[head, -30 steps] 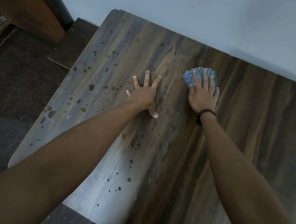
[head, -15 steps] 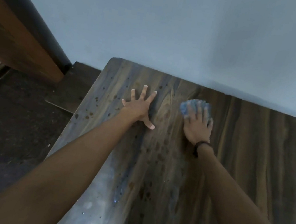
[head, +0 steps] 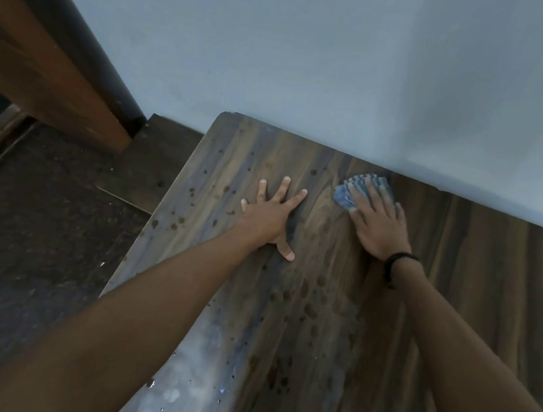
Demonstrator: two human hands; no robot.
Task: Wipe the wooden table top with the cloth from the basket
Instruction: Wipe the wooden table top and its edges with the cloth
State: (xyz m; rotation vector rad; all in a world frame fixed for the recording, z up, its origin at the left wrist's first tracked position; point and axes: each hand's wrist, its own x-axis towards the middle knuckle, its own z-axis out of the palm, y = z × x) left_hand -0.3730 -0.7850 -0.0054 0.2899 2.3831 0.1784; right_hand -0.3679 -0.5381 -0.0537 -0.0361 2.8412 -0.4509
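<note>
The dark wooden table top [head: 458,299] fills the lower right of the head view, with many drops and brown spots on its left half. My right hand [head: 378,223] presses flat on a blue cloth [head: 348,191] close to the table's far edge by the wall; most of the cloth is hidden under the fingers. My left hand [head: 270,216] lies flat on the wood just left of it, fingers spread, holding nothing. A black band circles my right wrist. No basket is in view.
A pale blue wall [head: 351,60] runs along the table's far edge. To the left lies a dark floor [head: 17,241] and a brown wooden beam or furniture piece [head: 40,64] leaning at the upper left. The table's left edge is rounded at the far corner.
The view has tilted up, showing more wall. My right hand with the cloth has slid farther toward the wall edge; my left hand stays flat beside it.
</note>
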